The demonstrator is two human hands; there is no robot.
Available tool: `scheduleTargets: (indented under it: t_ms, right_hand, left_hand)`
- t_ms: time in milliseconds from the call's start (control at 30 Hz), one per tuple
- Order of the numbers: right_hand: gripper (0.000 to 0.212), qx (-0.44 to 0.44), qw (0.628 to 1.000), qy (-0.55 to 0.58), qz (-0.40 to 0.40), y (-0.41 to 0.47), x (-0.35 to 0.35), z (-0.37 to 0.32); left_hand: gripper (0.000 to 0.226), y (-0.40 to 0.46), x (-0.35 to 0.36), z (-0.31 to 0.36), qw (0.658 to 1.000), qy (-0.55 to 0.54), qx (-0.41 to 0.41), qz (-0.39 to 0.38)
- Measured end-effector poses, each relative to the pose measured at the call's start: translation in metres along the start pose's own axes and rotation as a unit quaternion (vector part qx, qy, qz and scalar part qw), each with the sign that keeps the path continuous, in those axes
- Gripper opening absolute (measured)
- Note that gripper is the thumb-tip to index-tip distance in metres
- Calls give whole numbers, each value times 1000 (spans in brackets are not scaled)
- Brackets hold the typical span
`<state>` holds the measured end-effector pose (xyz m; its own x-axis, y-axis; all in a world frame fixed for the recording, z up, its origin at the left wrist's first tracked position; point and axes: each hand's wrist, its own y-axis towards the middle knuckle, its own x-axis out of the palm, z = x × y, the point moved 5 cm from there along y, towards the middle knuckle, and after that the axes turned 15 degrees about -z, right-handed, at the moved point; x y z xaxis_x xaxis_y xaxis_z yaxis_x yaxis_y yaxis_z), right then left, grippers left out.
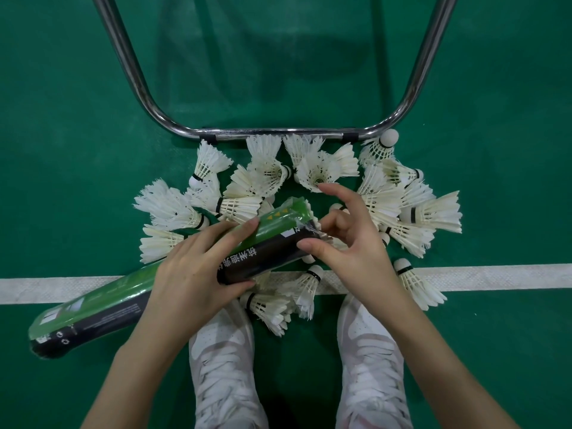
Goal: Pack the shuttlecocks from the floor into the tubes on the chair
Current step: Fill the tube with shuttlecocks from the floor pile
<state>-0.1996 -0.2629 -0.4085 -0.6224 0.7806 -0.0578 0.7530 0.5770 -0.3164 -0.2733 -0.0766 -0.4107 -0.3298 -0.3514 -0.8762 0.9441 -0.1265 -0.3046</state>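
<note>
While the left hand is wrapping its curled fingers round the middle of the green-and-black tube, the right hand is pinching the clear wrap at the tube's open end; the tube is lying tilted above the white line on the green floor; white shuttlecocks are lying heaped between the chair's chrome frame and the person's white shoes.

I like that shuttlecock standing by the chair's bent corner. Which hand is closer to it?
Right. The right hand is below-left of the corner shuttlecock, at the tube's mouth. The left hand grips the tube, farther left.
</note>
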Motion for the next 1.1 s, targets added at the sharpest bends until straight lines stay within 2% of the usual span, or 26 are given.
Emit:
scheduleTargets:
  t_ms: [233, 467, 633, 900, 1000, 1100]
  right_hand:
    - [64, 3, 999, 47, -21, 0, 1, -3]
    - [48, 18, 995, 59, -83, -3, 8, 0]
    - [47, 12, 998, 34, -57, -1, 6, 7]
    - [43, 30, 993, 51, -107, 1, 12, 7]
    - [42, 13, 996, 32, -79, 3, 6, 6]
    - [32, -6, 999, 20, -26, 6, -11, 8]
  left_hand:
    - [93, -1, 0, 1, 1000, -1, -1, -6]
    - [95, -1, 0, 1, 1000, 12, -3, -6]
    - [95, -1, 1, 0, 1000, 18, -5, -12]
    - [94, 0, 5, -2, 1000, 16, -5, -17]
    - [93, 0, 3, -7, 1000, -4, -10, -8]
    - [91, -1, -2, -11, 1000, -17, -17, 13]
